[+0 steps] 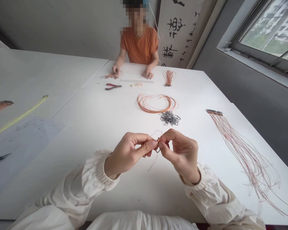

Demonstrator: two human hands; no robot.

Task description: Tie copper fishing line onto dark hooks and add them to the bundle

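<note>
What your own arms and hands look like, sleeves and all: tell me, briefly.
Both arms are covered by loose, off-white long sleeves of thin, wrinkled fabric, with no markings that I can see. Each ends in a gathered, elastic-looking cuff at the wrist. The left hand and right hand are bare, with no gloves, rings or watch visible.

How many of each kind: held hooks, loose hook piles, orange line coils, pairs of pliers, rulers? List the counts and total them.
Held hook: 1
Loose hook pile: 1
Orange line coil: 1
Pair of pliers: 1
Ruler: 1
Total: 5
</note>
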